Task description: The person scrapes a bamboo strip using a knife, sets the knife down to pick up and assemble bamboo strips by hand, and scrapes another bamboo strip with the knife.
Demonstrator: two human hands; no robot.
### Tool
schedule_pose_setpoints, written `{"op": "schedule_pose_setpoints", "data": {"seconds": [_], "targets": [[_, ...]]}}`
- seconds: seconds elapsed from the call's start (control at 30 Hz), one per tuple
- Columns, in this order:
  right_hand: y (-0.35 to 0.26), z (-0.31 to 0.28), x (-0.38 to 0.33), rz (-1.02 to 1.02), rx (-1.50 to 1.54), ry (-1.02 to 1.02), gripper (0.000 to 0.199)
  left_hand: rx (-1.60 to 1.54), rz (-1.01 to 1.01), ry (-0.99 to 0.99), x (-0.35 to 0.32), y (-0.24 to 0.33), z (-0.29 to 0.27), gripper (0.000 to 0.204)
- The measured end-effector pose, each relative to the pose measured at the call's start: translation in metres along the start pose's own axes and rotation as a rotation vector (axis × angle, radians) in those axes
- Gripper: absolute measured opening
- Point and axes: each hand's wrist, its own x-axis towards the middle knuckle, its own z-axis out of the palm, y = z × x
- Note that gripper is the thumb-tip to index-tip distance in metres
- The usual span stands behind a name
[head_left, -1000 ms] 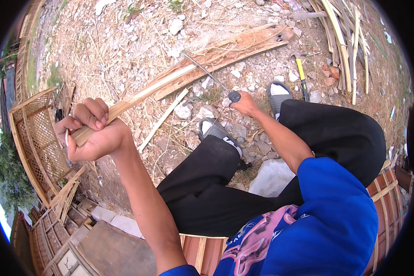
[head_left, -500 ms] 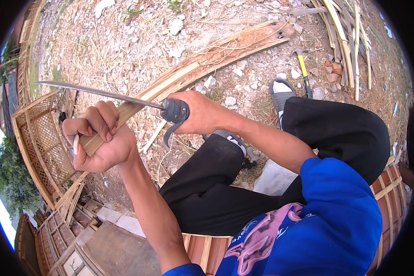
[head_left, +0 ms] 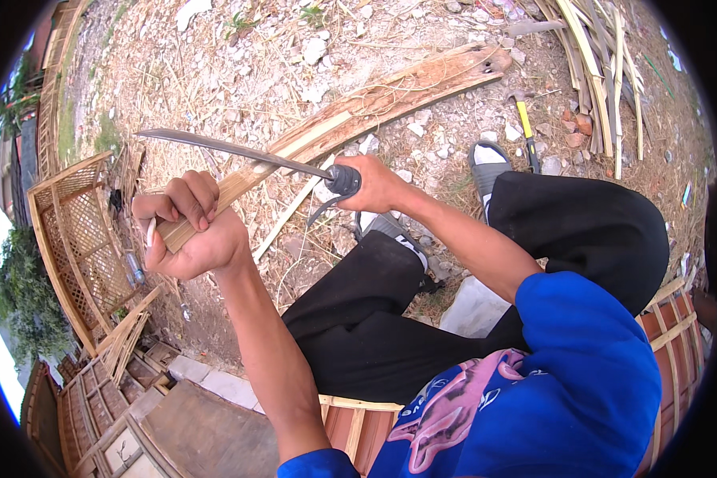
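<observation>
the left forearm (head_left: 271,342) rises steeply from the lower edge, its wrist bent back so that the palm side of the left hand (head_left: 203,235) faces the camera; the fingers are curled over and closed round the near end of a wooden strip (head_left: 243,183), the thumb along its lower side. the strip slants up and to the right, its far part lying on a thick, weathered plank (head_left: 450,72) on the stony ground. the right forearm (head_left: 470,231) comes in from the right, almost straight at the wrist, and the right hand (head_left: 370,182) is wrapped round the dark handle (head_left: 344,181) of a long knife, whose blade (head_left: 215,146) points left and crosses over the strip beyond the left hand. whether the edge touches the wood or hangs just above it, i cannot tell. most of the right fingers are hidden behind the back of the hand and the handle, and the strip's butt is partly covered by the left fingers. the left upper arm is cut off by the frame, while a hammer (head_left: 526,123) lies near the right foot (head_left: 488,163), its head small and hard to make out.
</observation>
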Motion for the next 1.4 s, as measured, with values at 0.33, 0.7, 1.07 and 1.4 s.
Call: {"op": "schedule_pose_setpoints", "data": {"seconds": [0.33,0.7,1.07,1.4], "targets": [[-0.004,-0.009,-0.017,0.046,-0.111,-0.014,0.028,-0.023,0.008,0.004,-0.001,-0.002,0.000,0.026],[-0.013,-0.013,0.016,0.146,-0.143,0.003,0.033,-0.069,-0.034,-0.041,-0.008,-0.003,0.009,0.029],[0.071,-0.042,-0.020,0.200,-0.203,0.044,0.034,0.000,-0.074,-0.067,0.003,-0.001,0.008,0.030],[-0.052,-0.010,0.011,-0.021,-0.104,0.021,0.026,-0.020,-0.069,-0.130,0.001,-0.003,0.017,0.029]]}}
